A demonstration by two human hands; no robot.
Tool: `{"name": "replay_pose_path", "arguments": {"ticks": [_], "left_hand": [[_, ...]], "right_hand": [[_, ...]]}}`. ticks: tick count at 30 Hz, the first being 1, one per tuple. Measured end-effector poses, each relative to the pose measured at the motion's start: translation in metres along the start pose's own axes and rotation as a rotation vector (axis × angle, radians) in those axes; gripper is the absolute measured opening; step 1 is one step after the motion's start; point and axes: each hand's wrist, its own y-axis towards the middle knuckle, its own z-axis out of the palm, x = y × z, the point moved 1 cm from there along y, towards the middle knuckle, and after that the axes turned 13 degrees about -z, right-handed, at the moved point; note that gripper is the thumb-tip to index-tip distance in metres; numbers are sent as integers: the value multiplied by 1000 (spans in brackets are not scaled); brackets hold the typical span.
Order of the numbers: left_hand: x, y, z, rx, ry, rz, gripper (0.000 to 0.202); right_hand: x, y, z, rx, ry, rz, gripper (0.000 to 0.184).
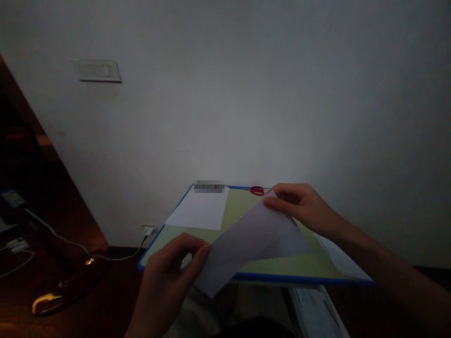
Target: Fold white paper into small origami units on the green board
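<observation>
A white sheet of paper (pixel 253 239) is held tilted above a small green table top with a blue rim (pixel 282 278). My left hand (pixel 169 277) pinches the sheet's near left corner, fingers closed on it. My right hand (pixel 303 206) pinches the far right corner, fingers also closed. A second white sheet (pixel 199 211) lies flat at the table's far left. More white paper (pixel 340 260) lies under my right forearm at the right edge. A pair of red-handled scissors (pixel 257 190) rests at the far rim, just left of my right hand.
A pale wall (pixel 246 94) stands right behind the table, with a switch plate (pixel 98 70) high up and a socket with a plugged charger (pixel 148 230) low down. A white cable (pixel 70 241) runs left over dark wooden furniture (pixel 52 211). The room is dim.
</observation>
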Motion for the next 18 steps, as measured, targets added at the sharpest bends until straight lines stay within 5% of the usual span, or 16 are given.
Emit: {"name": "replay_pose_path", "arguments": {"ticks": [3, 9, 18], "left_hand": [[-5, 6, 0, 109, 114, 52, 6], [-35, 31, 24, 81, 37, 89, 8], [-47, 33, 48, 10, -124, 53, 8]], "right_hand": [[13, 3, -1, 65, -79, -40, 32], [37, 11, 12, 247, -198, -152, 23], [36, 6, 26, 222, -381, -364, 20]]}}
